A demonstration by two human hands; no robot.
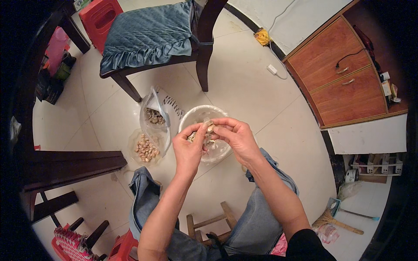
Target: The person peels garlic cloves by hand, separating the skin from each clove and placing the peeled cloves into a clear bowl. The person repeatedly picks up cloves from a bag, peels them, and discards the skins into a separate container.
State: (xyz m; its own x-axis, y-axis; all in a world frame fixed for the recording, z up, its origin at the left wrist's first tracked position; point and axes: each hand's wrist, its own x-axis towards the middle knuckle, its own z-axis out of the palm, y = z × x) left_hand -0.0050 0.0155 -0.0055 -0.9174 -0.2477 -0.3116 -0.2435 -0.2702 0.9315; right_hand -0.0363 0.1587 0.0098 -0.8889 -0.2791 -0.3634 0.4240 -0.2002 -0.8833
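Note:
Both my hands meet over a white bin [209,109] lined with clear plastic. My left hand [190,145] and my right hand [237,135] pinch a small pale nut or pod [210,128] between thumbs and fingertips. What exactly it is, I cannot tell at this size. Shell scraps [192,137] show inside the bin, partly hidden by my hands. Left of the bin stands an open plastic bag [169,107] bearing print, with brownish unshelled pieces [155,116] inside. Beside it on the floor, a clear dish [132,143] holds several pinkish-tan kernels [147,149].
A dark wooden chair with a blue quilted cushion [150,32] stands ahead. A dark wooden beam [78,166] juts in at left, above red stools [122,246]. Wooden cabinet doors [329,55], a white cable adapter [271,69] and a broom [339,223] are at right.

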